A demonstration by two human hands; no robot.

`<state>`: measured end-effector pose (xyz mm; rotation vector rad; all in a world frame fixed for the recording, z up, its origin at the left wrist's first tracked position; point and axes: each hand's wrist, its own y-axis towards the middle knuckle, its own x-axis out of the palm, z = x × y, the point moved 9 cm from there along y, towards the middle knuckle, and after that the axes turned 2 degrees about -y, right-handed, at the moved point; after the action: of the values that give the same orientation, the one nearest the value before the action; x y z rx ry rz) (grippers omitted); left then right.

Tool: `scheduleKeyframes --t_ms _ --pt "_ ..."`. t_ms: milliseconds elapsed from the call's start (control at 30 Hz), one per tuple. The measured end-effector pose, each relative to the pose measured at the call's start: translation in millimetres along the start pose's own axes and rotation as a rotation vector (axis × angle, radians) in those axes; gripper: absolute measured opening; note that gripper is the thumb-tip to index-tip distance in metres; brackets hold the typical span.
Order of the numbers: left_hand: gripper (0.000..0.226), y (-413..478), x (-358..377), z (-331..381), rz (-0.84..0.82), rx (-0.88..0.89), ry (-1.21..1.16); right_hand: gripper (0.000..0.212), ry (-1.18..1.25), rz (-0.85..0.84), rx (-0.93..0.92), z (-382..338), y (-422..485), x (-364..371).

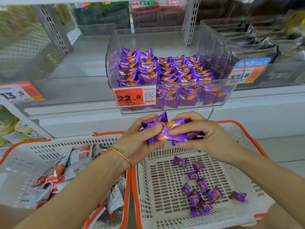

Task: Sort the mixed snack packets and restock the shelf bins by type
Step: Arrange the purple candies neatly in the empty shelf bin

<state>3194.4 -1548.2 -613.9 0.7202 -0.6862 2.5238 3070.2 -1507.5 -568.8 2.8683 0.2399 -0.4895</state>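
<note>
Nearest, two bare forearms reach in over a pair of white slotted plastic baskets with orange rims. The left basket [109, 133] holds red-and-white foil snack sachets [56, 172]. The right basket [165, 156] has a scatter of small purple foil candy packets [202, 185] left on its floor. Above the gap between the baskets, the left hand [140, 141], with a thin gold bangle [122, 155] at the wrist, and the right hand [206, 134] together clasp a bundle of purple packets [166, 129], thumbs pressed on top and fingers curled beneath. The bundle's long axis runs side to side, across the body. Its target, the clear plastic shelf bin [214, 47] part-filled with rows of matching purple packets [165, 71], sits straight ahead and higher, just beyond the knuckles, with its open top facing up. Both hands look about equally near, so the lift is up and forward over the front lip, which carries an orange price tag reading 22.8 [130, 97]. The white metal shelf [82, 113] carries a clear bin on the left that looks empty, though the view is blurred there. To the right are dark and silver packets [264, 38], also blurred.
</note>
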Motion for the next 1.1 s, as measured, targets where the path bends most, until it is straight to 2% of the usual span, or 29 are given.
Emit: scheduleKeyframes --t_ms 100,200,300,400,467,533,633,700,767,900,1000,1067,1100 --pt "0.038 1 -1 11 0.010 0.095 -0.017 0.050 0.137 0.071 0.086 0 1 -15" --pt "0.035 -1 0 26 0.024 0.231 0.055 0.053 0.341 0.149 0.259 9 1 -30" --pt "0.037 -5 3 35 0.019 0.341 0.154 0.026 0.337 0.151 0.312 8 1 -33" --pt "0.046 -7 1 39 0.065 0.411 0.294 0.016 0.435 0.157 0.376 12 -1 -27" --pt "0.045 -9 0 40 0.091 0.424 0.319 0.018 0.481 0.151 0.409 14 -2 -24" --pt "0.047 -9 -2 39 0.112 0.419 0.326 0.018 0.445 0.161 0.369 11 -1 -25" --pt "0.040 -6 -8 31 0.130 0.380 0.302 0.025 0.413 0.276 0.161 -4 2 -38" --pt "0.035 -4 -8 21 0.129 0.293 0.209 0.025 0.371 0.336 0.007 -16 3 -43" --pt "0.031 -3 -5 8 0.129 0.196 0.111 0.026 0.262 0.319 -0.079 -23 3 -36" --pt "0.024 -4 -2 -1 0.146 0.143 -0.015 0.025 0.018 0.186 -0.100 -30 1 -12" --pt "0.024 -7 -4 5 0.178 0.205 -0.037 0.021 -0.105 0.174 -0.066 -28 -3 -11" --pt "0.027 -9 -4 12 0.202 0.279 -0.001 0.009 -0.087 0.176 -0.035 -25 -4 -9" --pt "0.030 -10 -3 15 0.207 0.319 0.016 0.011 -0.083 0.194 -0.034 -25 -4 -9"
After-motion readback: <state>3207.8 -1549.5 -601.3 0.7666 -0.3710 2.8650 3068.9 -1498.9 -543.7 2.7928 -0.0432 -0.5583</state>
